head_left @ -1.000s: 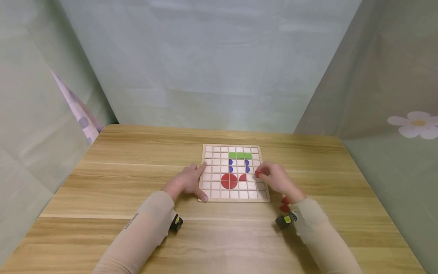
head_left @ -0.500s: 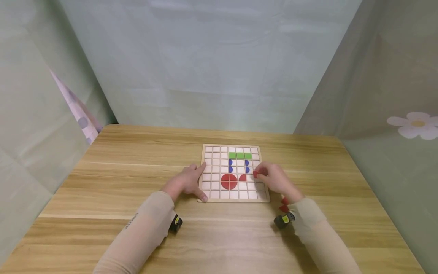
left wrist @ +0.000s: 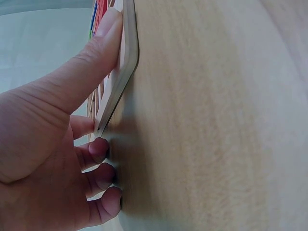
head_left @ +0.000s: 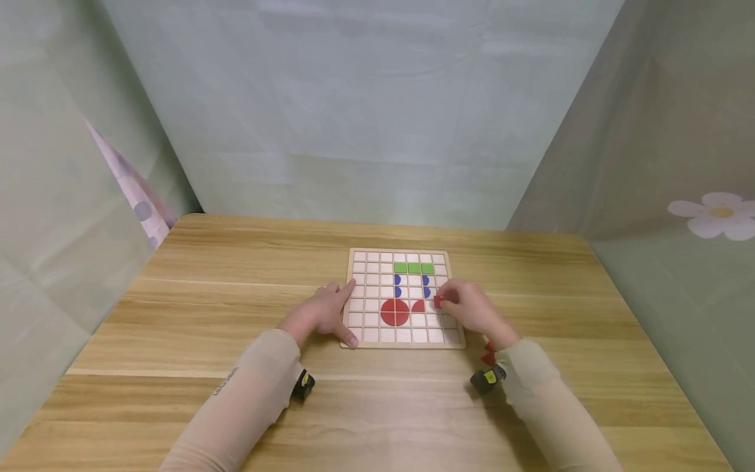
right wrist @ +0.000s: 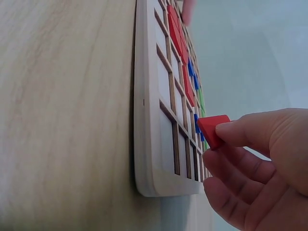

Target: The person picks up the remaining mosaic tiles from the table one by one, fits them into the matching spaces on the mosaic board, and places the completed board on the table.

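Observation:
A wooden grid board [head_left: 401,345] lies on the table, with white cells. My left hand [head_left: 321,311] rests at its left side, fingers spread. In the left wrist view its thumb [left wrist: 91,60] presses on the board's rim, while the other fingertips lie by the edge. Between thumb and fingers my right hand [head_left: 474,311] pinches a red quarter-circle tile [right wrist: 213,129], tilted above the board's right part. Set in the grid are green squares [head_left: 415,268], blue half-circles [head_left: 426,280], a red circle of quarter pieces [head_left: 394,312] and a single red quarter-circle [head_left: 418,306].
Loose red tiles [head_left: 488,358] lie on the wooden table [head_left: 377,419] right of the board, partly hidden by my right wrist. Small cameras are strapped at both wrists. Pale cloth walls [head_left: 366,118] stand behind and at the sides.
My right hand has shifted slightly left with the red tile, closer to the single red quarter-circle. The left hand and the board stay in place.

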Tool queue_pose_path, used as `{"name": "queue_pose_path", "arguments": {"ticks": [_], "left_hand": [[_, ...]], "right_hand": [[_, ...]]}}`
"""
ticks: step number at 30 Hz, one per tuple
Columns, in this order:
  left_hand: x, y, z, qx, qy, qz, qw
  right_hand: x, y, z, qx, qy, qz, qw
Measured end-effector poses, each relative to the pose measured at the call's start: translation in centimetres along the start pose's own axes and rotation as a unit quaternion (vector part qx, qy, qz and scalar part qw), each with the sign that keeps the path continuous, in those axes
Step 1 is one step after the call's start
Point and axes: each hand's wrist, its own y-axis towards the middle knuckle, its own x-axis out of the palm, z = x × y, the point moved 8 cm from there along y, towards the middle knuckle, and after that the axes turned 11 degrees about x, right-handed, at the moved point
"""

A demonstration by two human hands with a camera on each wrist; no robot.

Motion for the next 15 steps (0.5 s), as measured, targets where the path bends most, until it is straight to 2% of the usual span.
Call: {"name": "queue_pose_path", "arguments": {"ticks": [15], "left_hand": [[0.05, 0.22, -0.05, 0.005, 0.006, -0.004, 1.0]], "right_hand": [[0.85, 0.28, 0.18, 0.025, 0.001, -0.023, 0.999]]}}
